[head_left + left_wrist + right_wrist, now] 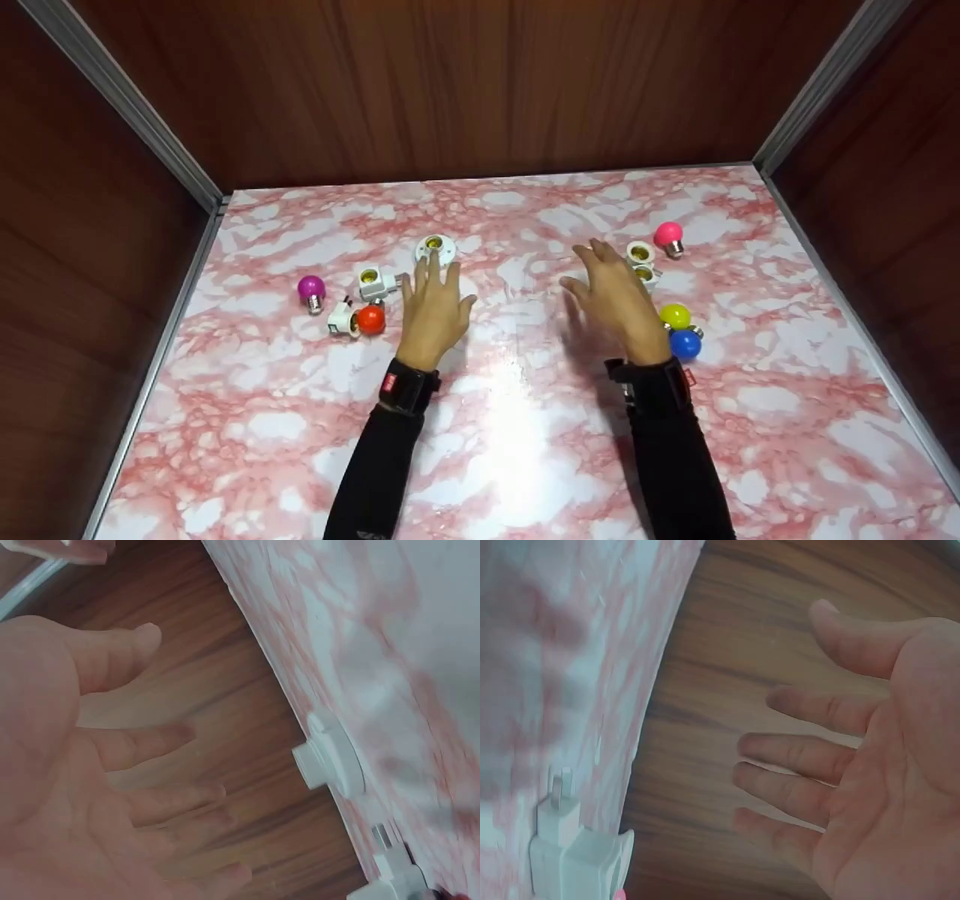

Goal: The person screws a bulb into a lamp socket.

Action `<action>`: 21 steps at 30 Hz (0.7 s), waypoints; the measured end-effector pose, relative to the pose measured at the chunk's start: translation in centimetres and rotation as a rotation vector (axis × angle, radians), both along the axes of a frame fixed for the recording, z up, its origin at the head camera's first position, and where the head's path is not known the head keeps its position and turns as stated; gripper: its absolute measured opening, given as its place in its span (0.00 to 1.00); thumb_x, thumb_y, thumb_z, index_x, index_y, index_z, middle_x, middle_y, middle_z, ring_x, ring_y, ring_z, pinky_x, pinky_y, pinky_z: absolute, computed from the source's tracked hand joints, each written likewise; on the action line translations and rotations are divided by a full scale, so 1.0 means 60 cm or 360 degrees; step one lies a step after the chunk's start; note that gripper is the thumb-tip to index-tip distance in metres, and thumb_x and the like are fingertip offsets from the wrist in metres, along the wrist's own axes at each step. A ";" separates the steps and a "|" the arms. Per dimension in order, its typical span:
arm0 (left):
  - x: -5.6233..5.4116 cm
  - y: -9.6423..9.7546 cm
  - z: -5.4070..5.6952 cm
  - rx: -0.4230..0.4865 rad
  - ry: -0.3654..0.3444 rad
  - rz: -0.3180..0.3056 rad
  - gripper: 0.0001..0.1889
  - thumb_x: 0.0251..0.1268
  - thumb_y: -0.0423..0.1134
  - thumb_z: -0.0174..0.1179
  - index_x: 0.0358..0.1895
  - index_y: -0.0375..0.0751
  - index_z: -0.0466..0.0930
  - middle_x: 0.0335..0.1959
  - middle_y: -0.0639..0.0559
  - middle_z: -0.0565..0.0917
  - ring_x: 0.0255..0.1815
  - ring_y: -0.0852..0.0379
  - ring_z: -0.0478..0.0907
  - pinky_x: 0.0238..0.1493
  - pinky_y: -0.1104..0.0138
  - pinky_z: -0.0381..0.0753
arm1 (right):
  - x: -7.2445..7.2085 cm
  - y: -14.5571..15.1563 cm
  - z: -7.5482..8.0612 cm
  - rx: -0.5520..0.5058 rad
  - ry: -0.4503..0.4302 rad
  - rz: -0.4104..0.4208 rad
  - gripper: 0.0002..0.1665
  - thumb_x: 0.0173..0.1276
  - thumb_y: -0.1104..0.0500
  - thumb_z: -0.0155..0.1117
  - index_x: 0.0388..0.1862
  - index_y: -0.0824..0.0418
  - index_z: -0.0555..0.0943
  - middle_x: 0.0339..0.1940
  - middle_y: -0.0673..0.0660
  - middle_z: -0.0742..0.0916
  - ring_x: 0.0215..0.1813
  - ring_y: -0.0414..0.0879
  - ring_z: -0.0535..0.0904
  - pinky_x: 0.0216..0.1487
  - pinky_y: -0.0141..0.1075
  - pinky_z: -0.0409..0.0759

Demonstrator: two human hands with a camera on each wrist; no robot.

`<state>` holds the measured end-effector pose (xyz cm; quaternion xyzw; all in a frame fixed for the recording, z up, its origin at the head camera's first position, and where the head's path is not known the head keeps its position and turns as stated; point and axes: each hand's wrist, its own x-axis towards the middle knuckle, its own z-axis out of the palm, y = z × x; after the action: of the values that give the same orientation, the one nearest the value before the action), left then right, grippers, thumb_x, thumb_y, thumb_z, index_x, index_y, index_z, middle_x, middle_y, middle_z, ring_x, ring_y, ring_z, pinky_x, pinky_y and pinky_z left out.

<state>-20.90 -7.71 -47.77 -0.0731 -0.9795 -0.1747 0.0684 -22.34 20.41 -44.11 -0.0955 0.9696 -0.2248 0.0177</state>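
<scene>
My left hand [435, 315] hovers palm down with fingers spread and holds nothing. Its fingertips overlap a round white lamp holder [447, 253] in the head view. Left of it are a white plug-in bulb socket [373, 289], another plug-in socket [342, 321] on its side, a red bulb [370, 320] and a purple bulb [311, 287]. Spread and bare, my right hand [619, 300] hovers left of two white sockets, the farther one [640, 253] and a plug-in one [574, 862] with metal prongs. A pink bulb [669, 233], yellow bulb [676, 315] and blue bulb [685, 345] lie nearby.
A pink-and-white marbled tabletop [517, 420] carries everything. Dark wood panels stand around it, including a back wall [480, 90], with metal corner posts [832, 82]. Both forearms wear black sleeves [675, 457] and wrist straps.
</scene>
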 end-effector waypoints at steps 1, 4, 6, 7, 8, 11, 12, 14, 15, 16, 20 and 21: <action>-0.003 -0.005 0.000 0.0014 -0.0016 0.0006 0.34 0.77 0.51 0.62 0.78 0.38 0.69 0.85 0.28 0.58 0.87 0.29 0.57 0.85 0.30 0.57 | -0.001 0.006 0.001 -0.0011 0.0012 -0.0007 0.38 0.82 0.47 0.61 0.83 0.60 0.65 0.87 0.72 0.63 0.86 0.72 0.60 0.85 0.68 0.62; -0.011 -0.025 0.001 0.0033 -0.0064 0.0035 0.35 0.77 0.50 0.63 0.79 0.38 0.67 0.86 0.27 0.56 0.87 0.29 0.55 0.87 0.30 0.52 | -0.002 0.028 0.005 -0.0046 0.0077 -0.0035 0.37 0.78 0.51 0.66 0.80 0.63 0.69 0.81 0.77 0.70 0.81 0.74 0.66 0.82 0.69 0.67; -0.017 -0.041 0.003 0.0051 -0.0108 0.0070 0.36 0.77 0.49 0.63 0.80 0.38 0.64 0.86 0.27 0.52 0.88 0.29 0.51 0.87 0.31 0.49 | -0.001 0.046 0.009 -0.0076 0.0087 -0.0078 0.38 0.76 0.53 0.69 0.79 0.63 0.70 0.76 0.78 0.74 0.77 0.74 0.70 0.79 0.68 0.71; -0.020 -0.051 0.004 0.0051 -0.0132 0.0097 0.37 0.77 0.49 0.63 0.82 0.38 0.62 0.87 0.27 0.49 0.89 0.29 0.49 0.88 0.31 0.48 | 0.000 0.056 0.010 -0.0090 0.0084 -0.0107 0.38 0.75 0.54 0.70 0.79 0.64 0.71 0.75 0.78 0.75 0.76 0.74 0.71 0.79 0.68 0.71; -0.022 -0.061 0.005 0.0052 -0.0157 0.0130 0.39 0.77 0.50 0.62 0.83 0.38 0.59 0.88 0.27 0.45 0.90 0.30 0.46 0.88 0.31 0.45 | 0.001 0.066 0.011 -0.0104 0.0072 -0.0138 0.38 0.74 0.55 0.70 0.78 0.64 0.71 0.73 0.77 0.76 0.74 0.74 0.72 0.78 0.67 0.72; -0.029 -0.090 0.007 0.0094 -0.0237 0.0244 0.43 0.79 0.50 0.60 0.86 0.38 0.49 0.88 0.29 0.34 0.91 0.30 0.35 0.88 0.31 0.35 | 0.005 0.099 0.016 -0.0110 -0.0028 -0.0246 0.39 0.72 0.55 0.70 0.78 0.65 0.71 0.73 0.77 0.76 0.73 0.75 0.72 0.77 0.68 0.71; -0.032 -0.100 0.006 0.0105 -0.0259 0.0287 0.44 0.79 0.51 0.59 0.87 0.38 0.46 0.88 0.29 0.32 0.91 0.30 0.32 0.88 0.31 0.32 | 0.006 0.110 0.018 -0.0100 -0.0073 -0.0282 0.39 0.72 0.55 0.70 0.78 0.66 0.70 0.74 0.77 0.75 0.75 0.76 0.70 0.79 0.69 0.69; -0.037 -0.118 0.005 0.0123 -0.0287 0.0362 0.46 0.80 0.51 0.58 0.87 0.36 0.42 0.88 0.29 0.30 0.91 0.30 0.31 0.88 0.32 0.28 | 0.005 0.132 0.020 -0.0058 -0.0182 -0.0342 0.40 0.72 0.54 0.67 0.79 0.67 0.69 0.74 0.78 0.74 0.73 0.76 0.70 0.78 0.69 0.69; -0.039 -0.127 0.003 0.0131 -0.0286 0.0389 0.46 0.80 0.51 0.58 0.87 0.35 0.42 0.88 0.29 0.31 0.91 0.29 0.32 0.88 0.32 0.29 | 0.006 0.142 0.020 -0.0037 -0.0241 -0.0376 0.40 0.72 0.54 0.66 0.79 0.67 0.68 0.73 0.79 0.74 0.73 0.76 0.70 0.77 0.69 0.69; -0.041 -0.135 0.001 0.0142 -0.0279 0.0410 0.46 0.80 0.50 0.59 0.87 0.34 0.43 0.88 0.27 0.33 0.90 0.28 0.34 0.88 0.31 0.30 | 0.006 0.152 0.020 -0.0017 -0.0307 -0.0409 0.41 0.73 0.53 0.65 0.79 0.67 0.68 0.73 0.80 0.74 0.73 0.76 0.70 0.77 0.70 0.70; -0.045 -0.159 -0.009 0.0134 -0.0250 0.0454 0.45 0.78 0.47 0.61 0.85 0.31 0.47 0.87 0.24 0.42 0.89 0.26 0.42 0.88 0.30 0.38 | 0.007 0.183 0.018 0.0033 -0.0490 -0.0506 0.38 0.73 0.52 0.62 0.77 0.69 0.69 0.73 0.80 0.74 0.70 0.75 0.72 0.73 0.68 0.73; -0.045 -0.163 -0.011 0.0138 -0.0254 0.0458 0.44 0.77 0.46 0.61 0.85 0.31 0.48 0.87 0.23 0.44 0.89 0.25 0.43 0.88 0.29 0.39 | 0.007 0.188 0.017 0.0031 -0.0530 -0.0525 0.38 0.74 0.52 0.62 0.77 0.69 0.69 0.73 0.79 0.74 0.70 0.74 0.72 0.72 0.67 0.73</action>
<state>-23.57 -17.51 -48.43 0.0851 -0.9738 -0.2103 0.0179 -21.90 31.70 -43.06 0.1027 0.9578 -0.2280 0.1415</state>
